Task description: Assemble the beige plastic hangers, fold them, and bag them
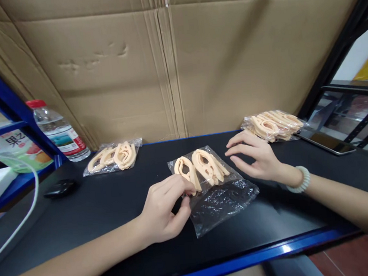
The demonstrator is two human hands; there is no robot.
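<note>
In the middle of the black table lies a clear plastic bag holding beige, looped plastic pieces that look like folded hangers. The bag's slack end points toward the table's front edge. My left hand is closed at the bag's left edge, thumb and fingers pinching the film beside the pieces. To the right of the bag, my right hand hovers with its fingers apart and nothing in them. Behind it sits a stack of similar filled bags. Another filled bag rests at the back left.
A water bottle with a red cap and a black mouse stand at the left, near a white cable and a blue shelf. At right lies a tablet-like device. Cardboard walls off the back.
</note>
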